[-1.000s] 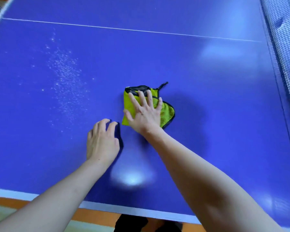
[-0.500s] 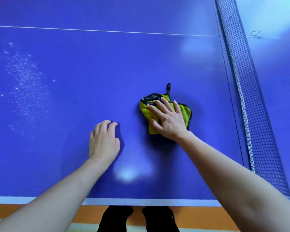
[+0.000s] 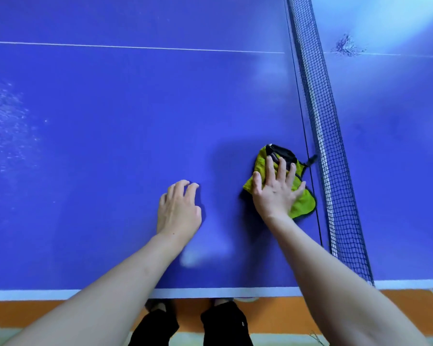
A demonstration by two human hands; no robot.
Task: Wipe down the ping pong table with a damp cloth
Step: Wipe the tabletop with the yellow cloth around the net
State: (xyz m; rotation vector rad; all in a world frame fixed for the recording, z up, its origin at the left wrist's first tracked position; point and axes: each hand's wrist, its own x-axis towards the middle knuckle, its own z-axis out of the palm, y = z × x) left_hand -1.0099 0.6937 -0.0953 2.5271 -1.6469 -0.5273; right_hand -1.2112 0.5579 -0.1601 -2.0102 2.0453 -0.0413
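Two hands on the ping pong table [image 3: 135, 108]: right hand [image 3: 276, 193] presses flat, fingers straight, on the cloth [image 3: 303, 204] beside the net [image 3: 320, 121]; left hand [image 3: 179, 208] rests released, bracing. Best keep pressure even near the net.

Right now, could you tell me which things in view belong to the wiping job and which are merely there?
In the job: yellow-green cloth, right hand pressing it, ping pong table, white specks.
Merely there: net, left hand resting on the table, orange floor.
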